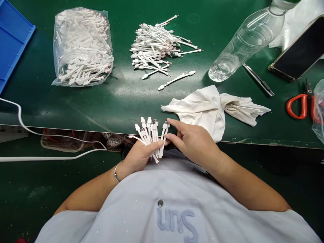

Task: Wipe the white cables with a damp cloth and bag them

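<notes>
My left hand [141, 153] is closed round a fanned bunch of short white cables [154, 133], just in front of the table's near edge. The cables' connectors point up and away from me. At the right side of the bunch, my right hand [188, 138] pinches one or two of the cables [164, 130] near their connector end with thumb and forefinger. Beyond both hands lies a loose pile of similar white cables [157, 45] on the green table [121, 108]. A separate white cable [176, 81] rests nearer than the pile.
A plastic bag of cables [83, 47] lies at the back left, beside a blue tray [15, 40]. White cloths [199, 108], a clear bottle [243, 44], a cutter knife [258, 80], a phone [298, 50] and red-handled snips [297, 107] are on the right. A white cord [60, 135] crosses the left edge.
</notes>
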Demonstrator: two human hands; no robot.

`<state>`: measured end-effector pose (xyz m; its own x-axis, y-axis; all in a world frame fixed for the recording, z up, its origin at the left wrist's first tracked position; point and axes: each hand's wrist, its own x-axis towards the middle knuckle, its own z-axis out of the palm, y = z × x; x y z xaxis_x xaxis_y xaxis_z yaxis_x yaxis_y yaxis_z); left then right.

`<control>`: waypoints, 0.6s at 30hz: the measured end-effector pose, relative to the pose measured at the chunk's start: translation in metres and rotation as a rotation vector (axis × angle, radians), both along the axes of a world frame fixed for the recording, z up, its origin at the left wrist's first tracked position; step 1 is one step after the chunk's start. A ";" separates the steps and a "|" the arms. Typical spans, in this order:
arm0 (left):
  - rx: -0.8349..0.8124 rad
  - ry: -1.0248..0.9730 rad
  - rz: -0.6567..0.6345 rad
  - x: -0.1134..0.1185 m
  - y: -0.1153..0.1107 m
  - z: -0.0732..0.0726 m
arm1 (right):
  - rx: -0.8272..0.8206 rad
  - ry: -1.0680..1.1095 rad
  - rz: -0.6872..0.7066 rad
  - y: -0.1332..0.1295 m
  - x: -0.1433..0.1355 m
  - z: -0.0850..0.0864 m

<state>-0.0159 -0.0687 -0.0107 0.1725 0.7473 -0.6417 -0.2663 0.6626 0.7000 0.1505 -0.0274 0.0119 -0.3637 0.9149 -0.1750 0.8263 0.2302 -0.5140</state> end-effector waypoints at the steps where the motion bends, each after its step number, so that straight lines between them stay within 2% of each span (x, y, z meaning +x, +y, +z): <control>1: 0.005 0.004 -0.007 0.000 0.000 0.000 | -0.008 0.003 -0.002 0.000 0.000 0.000; 6: 0.017 0.000 -0.026 -0.001 -0.001 -0.003 | -0.020 0.078 -0.019 -0.002 0.002 -0.002; 11: 0.103 -0.093 -0.037 -0.001 -0.003 -0.010 | -0.001 0.373 -0.091 -0.005 0.000 -0.009; 14: 0.095 -0.112 -0.067 -0.002 -0.004 -0.011 | 0.019 0.495 -0.046 -0.005 -0.004 -0.011; 18: 0.061 -0.102 -0.102 -0.003 -0.003 -0.008 | 0.054 0.473 0.026 -0.005 -0.006 -0.010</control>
<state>-0.0192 -0.0719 -0.0183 0.3115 0.7596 -0.5709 -0.2711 0.6469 0.7128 0.1444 -0.0328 0.0016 -0.4147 0.9078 0.0627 0.4981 0.2841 -0.8192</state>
